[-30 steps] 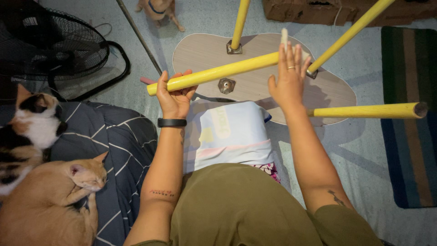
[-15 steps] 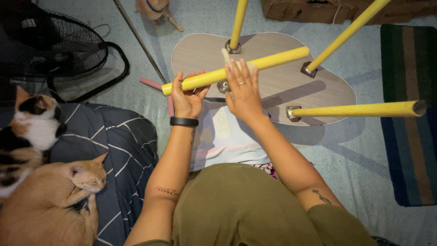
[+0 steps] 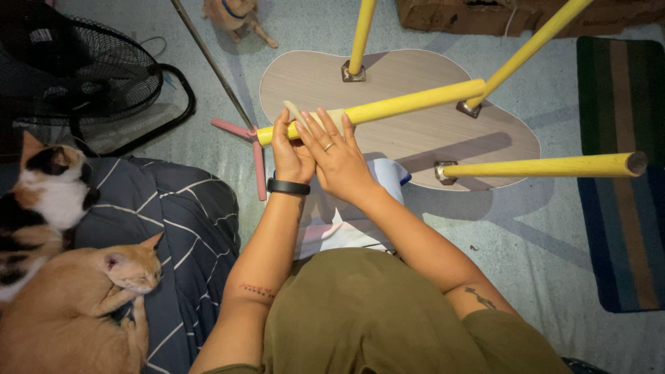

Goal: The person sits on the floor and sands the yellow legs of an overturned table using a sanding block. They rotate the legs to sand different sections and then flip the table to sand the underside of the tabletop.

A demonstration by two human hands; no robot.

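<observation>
Upturned tabletop (image 3: 415, 131) lies flat on the grey floor, underside up, pale wood-grain, blob-shaped. Three yellow legs already stand in metal brackets: one near the far edge (image 3: 361, 34), one at the right-hand far edge (image 3: 533, 45), one at the near right edge (image 3: 547, 166).

The loose yellow leg (image 3: 402, 105) hangs crosswise over the tabletop's left half, not in any bracket. Left hand (image 3: 289, 151) is wrapped around its near end, fingers curled over the top, thumb hidden. Right hand (image 3: 337, 156) lies against the left, fingers together and extended along the leg; whether it grips or only steadies cannot be told. A pale slip (image 3: 294, 111) sticks up between the hands; what it is can't be made out.

Handling judgement: leg looks like a painted wooden dowel, so stiff, light for its length, smooth and a bit slippery. Long lever, so a hold near one end lets the far end swing; a second hand nearer the middle would steady it.

Nearby: pink tool (image 3: 255, 156) on the floor by the tabletop's left edge, fan (image 3: 76, 66), two cats (image 3: 69, 305) on a striped cushion (image 3: 173, 221).
</observation>
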